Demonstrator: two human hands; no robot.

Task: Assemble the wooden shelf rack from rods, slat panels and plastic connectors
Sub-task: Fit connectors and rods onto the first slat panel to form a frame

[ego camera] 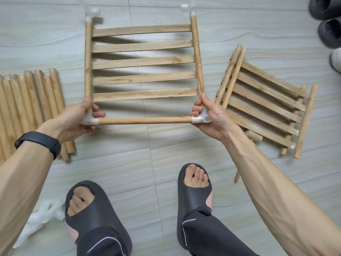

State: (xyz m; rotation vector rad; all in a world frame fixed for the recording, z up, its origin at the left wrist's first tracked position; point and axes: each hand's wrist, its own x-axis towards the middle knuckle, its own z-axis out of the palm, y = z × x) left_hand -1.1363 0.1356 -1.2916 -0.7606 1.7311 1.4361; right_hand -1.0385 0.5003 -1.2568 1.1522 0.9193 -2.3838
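I hold a wooden slat panel (144, 62) flat above the floor, its slats running left to right between two side rods. A wooden rod (145, 120) spans its near end between two white plastic connectors. My left hand (81, 119) grips the near left connector (90, 121). My right hand (210, 117) grips the near right connector (202, 119) and the side rod's end. Two more white connectors cap the far corners, one on the left (91, 14) and one on the right (188, 9).
A row of loose rods (29, 106) lies on the tiled floor at the left. Stacked slat panels (265, 106) lie at the right with a short rod (253, 135) beside them. A white plastic bag (42, 217) sits near my left foot. Dark slippers (326, 21) rest at top right.
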